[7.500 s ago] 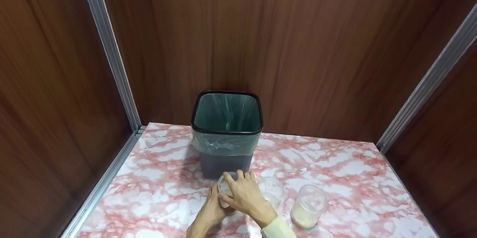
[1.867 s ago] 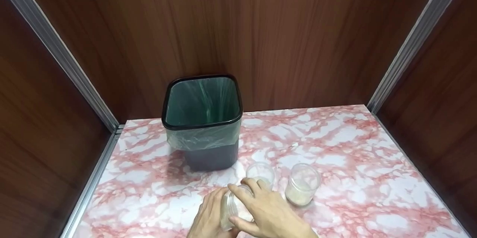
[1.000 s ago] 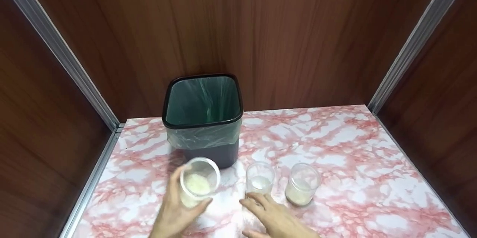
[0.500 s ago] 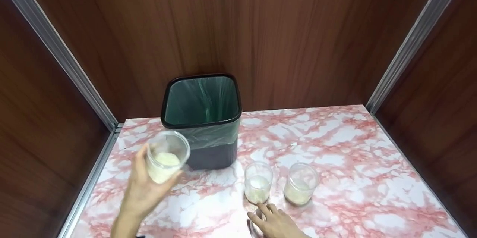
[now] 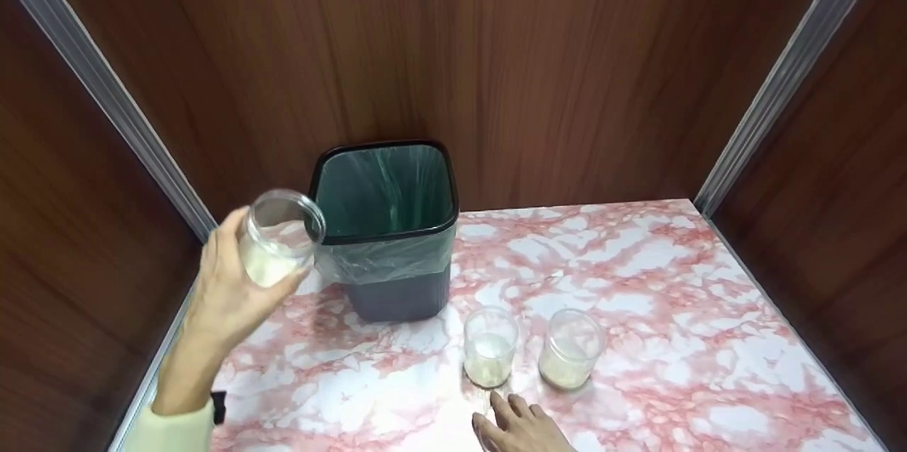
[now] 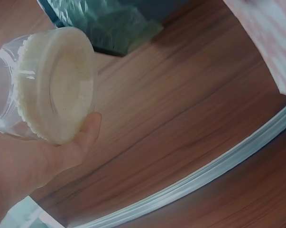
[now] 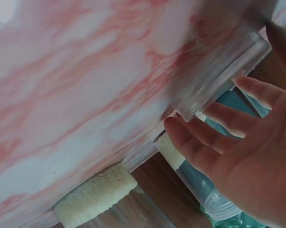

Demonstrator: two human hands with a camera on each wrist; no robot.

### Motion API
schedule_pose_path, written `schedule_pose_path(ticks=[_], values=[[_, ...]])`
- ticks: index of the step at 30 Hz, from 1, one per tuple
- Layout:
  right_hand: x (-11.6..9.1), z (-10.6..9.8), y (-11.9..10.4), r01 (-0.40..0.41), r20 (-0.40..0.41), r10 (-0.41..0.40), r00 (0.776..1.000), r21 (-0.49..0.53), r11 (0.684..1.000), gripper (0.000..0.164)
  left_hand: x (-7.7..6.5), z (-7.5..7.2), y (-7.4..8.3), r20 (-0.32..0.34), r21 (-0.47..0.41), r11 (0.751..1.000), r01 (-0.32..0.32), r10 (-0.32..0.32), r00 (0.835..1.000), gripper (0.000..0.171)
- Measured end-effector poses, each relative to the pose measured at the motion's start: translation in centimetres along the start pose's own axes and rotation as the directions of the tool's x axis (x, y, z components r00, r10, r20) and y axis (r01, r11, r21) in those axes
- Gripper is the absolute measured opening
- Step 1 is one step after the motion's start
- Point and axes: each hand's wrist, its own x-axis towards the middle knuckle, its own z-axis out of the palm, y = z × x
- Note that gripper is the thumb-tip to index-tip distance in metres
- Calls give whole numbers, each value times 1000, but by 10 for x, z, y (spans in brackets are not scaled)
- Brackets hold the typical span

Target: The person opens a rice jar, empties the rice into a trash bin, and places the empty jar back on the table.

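Observation:
My left hand point(image 5: 230, 289) grips a clear plastic jar point(image 5: 278, 253) with white rice-like grains in its bottom. It is raised and tilted, its mouth beside the bin's left rim. The left wrist view shows the jar's base point(image 6: 62, 85), the thumb along it. Low on the table, my right hand point(image 5: 524, 427) has its fingers spread over a clear round lid point(image 7: 223, 76), which lies flat; fingertips touch or nearly touch its edge. Just beyond stand two upright open jars, a middle jar point(image 5: 490, 353) and a right jar point(image 5: 571, 356), each with grains inside.
A dark bin point(image 5: 400, 296) with a green plastic liner point(image 5: 390, 261) folded over its rim stands at the back left of the marbled table point(image 5: 638, 367). Wooden panels point(image 5: 538, 83) enclose the back and sides, joined by metal corner rails point(image 5: 765, 98).
Both hands were on one jar; they then parted. My left hand carried the jar up and left toward the bin and tilted it. My right hand lowered the lid to the table.

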Motion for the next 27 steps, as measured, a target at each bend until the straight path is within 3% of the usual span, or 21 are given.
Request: schedule_pose_path(ticks=[8, 13, 17, 27], values=[[-3, -2, 1, -47, -21, 47, 999, 2, 999, 73, 28, -6, -9, 74, 78, 997, -22, 16, 997, 93], [-8, -3, 5, -82, -26, 82, 996, 8, 997, 75, 35, -5, -10, 100, 120, 991, -55, 43, 994, 91], [-12, -4, 8, -97, -17, 99, 995, 72, 993, 75, 40, -5, -10, 112, 173, 981, -91, 72, 991, 88], [-13, -6, 8, -108, -10, 110, 994, 129, 986, 75, 42, -9, -10, 146, 262, 958, -118, 81, 986, 90]])
